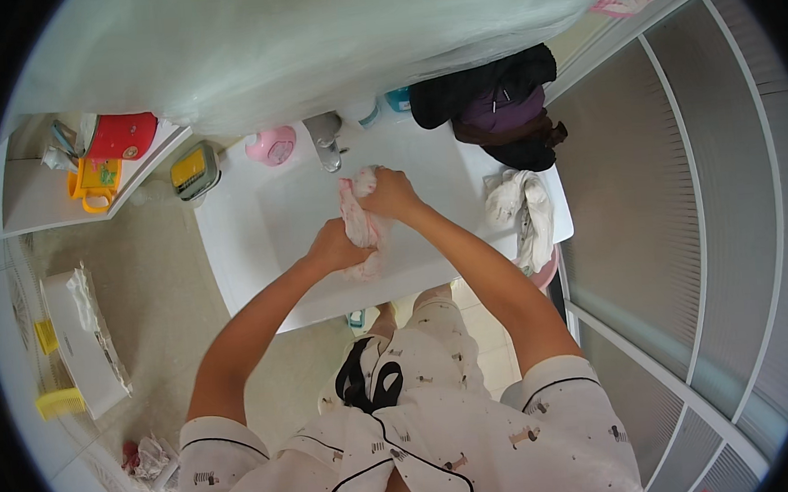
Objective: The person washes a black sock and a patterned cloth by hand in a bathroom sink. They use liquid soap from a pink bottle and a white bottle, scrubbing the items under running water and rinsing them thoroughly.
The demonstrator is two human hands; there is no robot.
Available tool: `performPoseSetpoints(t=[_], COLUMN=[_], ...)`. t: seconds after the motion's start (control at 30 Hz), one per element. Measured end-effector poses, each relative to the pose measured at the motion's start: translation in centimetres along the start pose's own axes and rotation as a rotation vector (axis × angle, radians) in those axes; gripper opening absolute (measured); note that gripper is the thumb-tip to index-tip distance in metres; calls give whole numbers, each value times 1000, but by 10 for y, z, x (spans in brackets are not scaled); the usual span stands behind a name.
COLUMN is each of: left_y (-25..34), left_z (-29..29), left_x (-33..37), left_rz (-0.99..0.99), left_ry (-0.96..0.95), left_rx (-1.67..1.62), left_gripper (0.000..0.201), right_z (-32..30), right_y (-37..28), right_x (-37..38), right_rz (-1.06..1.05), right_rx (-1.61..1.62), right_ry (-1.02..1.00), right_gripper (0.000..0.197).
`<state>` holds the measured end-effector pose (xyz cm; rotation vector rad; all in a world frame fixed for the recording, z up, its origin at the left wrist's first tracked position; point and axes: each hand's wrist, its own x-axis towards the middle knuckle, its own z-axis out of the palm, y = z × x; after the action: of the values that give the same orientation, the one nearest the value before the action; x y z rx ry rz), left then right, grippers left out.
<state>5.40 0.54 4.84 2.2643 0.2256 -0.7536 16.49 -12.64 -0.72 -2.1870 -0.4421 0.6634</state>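
Over the white washbasin (pixel 257 223), a bunched pale cloth (pixel 353 211) with pinkish patches is stretched between my two hands. My left hand (pixel 333 246) is closed around its lower, nearer end, and a loose bit hangs below the fingers. Higher up and to the right, my right hand (pixel 393 195) grips the far end, where white bunched fabric or foam shows; I cannot tell which. The grey metal faucet (pixel 325 142) stands just beyond both hands. My fingers hide part of the cloth.
A pink rounded container (pixel 271 146) sits left of the faucet. Dark clothes (pixel 503 113) are heaped on the basin's right back corner, with white cloths (pixel 529 211) draped over its right edge. Left is a shelf (pixel 44 200) with an orange cup (pixel 95 183); right, a ribbed sliding door (pixel 624 178).
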Motion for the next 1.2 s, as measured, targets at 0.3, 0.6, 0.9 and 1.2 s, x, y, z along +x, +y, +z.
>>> performPoseSetpoints(t=[0.3,0.6,0.9,1.2], left_y=[2,10,-23,9], left_z=[-35,-72,-36,-22], left_x=[-14,-24,-21,-53], left_rz=[107,353,412,709], left_ry=[-203,-116,209,44], left_rx=[-380,-325,-1057,-2164], left_gripper=[91,85,94,85], right_z=[-64,-77,-63,-30], right_y=[-19,-89,-142,-153], right_x=[-32,-59,-84,-109], right_rz=[-456,-322,-380,-310], right_rx=[264,498,236,812], right_ry=[23,-138,501,629], right_gripper=[64,56,44,33])
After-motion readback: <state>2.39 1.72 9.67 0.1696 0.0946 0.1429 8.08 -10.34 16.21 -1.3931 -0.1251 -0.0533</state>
